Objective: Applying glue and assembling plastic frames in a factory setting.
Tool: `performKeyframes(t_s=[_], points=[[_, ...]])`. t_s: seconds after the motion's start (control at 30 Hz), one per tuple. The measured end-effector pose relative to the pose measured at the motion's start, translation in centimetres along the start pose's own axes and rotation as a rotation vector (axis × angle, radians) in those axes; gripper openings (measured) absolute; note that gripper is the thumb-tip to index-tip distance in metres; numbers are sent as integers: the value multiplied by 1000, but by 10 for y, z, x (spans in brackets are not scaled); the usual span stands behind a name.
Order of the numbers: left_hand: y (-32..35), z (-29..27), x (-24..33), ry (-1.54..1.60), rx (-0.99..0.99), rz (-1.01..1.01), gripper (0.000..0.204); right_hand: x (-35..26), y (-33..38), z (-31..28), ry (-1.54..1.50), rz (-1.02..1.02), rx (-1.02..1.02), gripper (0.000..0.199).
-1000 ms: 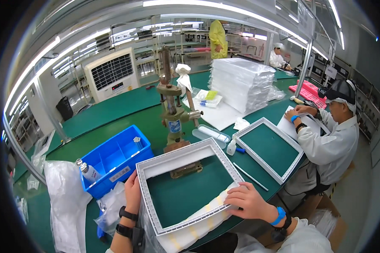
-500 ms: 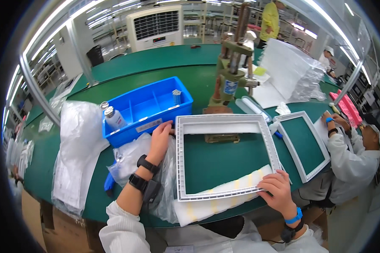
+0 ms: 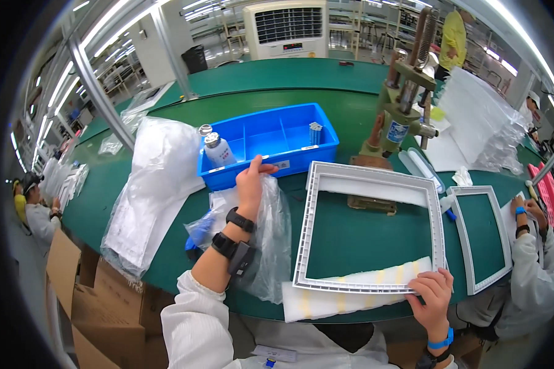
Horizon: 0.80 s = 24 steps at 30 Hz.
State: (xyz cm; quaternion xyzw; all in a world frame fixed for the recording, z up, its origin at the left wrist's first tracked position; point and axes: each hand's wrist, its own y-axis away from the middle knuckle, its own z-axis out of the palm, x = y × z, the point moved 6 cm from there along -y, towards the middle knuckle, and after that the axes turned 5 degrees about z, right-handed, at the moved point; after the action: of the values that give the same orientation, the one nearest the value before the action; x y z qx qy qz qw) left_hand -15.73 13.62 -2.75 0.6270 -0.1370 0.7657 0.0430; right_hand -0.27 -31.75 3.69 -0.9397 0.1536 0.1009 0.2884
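A light grey rectangular frame (image 3: 301,246) with a ribbed rim stands tilted at the table's near side. My right hand (image 3: 431,295) grips its lower right corner, thumb underneath and fingers over the rim. My left hand (image 3: 251,184) is raised at the front wall of a blue divided bin (image 3: 228,179), left of the frame and apart from it. Its visible fingers are parted and nothing shows in them; the palm side is hidden. The bin contains a white bottle with a metal top (image 3: 218,150) and a small bundle of grey-blue rods (image 3: 315,133). White foam strips (image 3: 351,301) lie under the frame's lower edge.
A green manual press (image 3: 391,123) stands behind the frame. Clear plastic bags (image 3: 264,246) lie below my left hand, beside wrapped white sheets (image 3: 160,160). A second grey frame (image 3: 468,240) lies at right, near a co-worker's sleeve (image 3: 532,277). Open cardboard boxes (image 3: 104,301) sit lower left.
The view has turned left, shifting the scene rightward. My left hand has moved away from the frame's left side toward the bin. My right hand keeps its hold on the frame's corner.
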Motion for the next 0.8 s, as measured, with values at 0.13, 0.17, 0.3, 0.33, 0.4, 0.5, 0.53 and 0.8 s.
performKeyframes(t_s=[0.13,0.17,0.3,0.33,0.4,0.5,0.53,0.8], points=[[-6,-6,-5,6,-8,-26,45,4,2,2,-2,11,-14,19],[-9,-7,-6,14,-14,-27,42,4,2,2,-10,7,-6,19],[-26,-31,-13,201,56,-107,40,6,2,3,-43,-1,1,21],[-26,-33,-9,155,79,-89,41,8,2,3,-36,8,4,21],[-39,-42,-12,138,78,-45,40,9,3,2,-42,-4,2,22],[-57,-62,-20,161,135,-57,35,9,3,-1,-44,-14,-1,22],[-60,-70,-20,169,131,-38,34,9,2,-1,-44,-3,-5,22],[5,-6,-20,1,-321,-336,51,10,2,-1,-27,-19,-2,21]])
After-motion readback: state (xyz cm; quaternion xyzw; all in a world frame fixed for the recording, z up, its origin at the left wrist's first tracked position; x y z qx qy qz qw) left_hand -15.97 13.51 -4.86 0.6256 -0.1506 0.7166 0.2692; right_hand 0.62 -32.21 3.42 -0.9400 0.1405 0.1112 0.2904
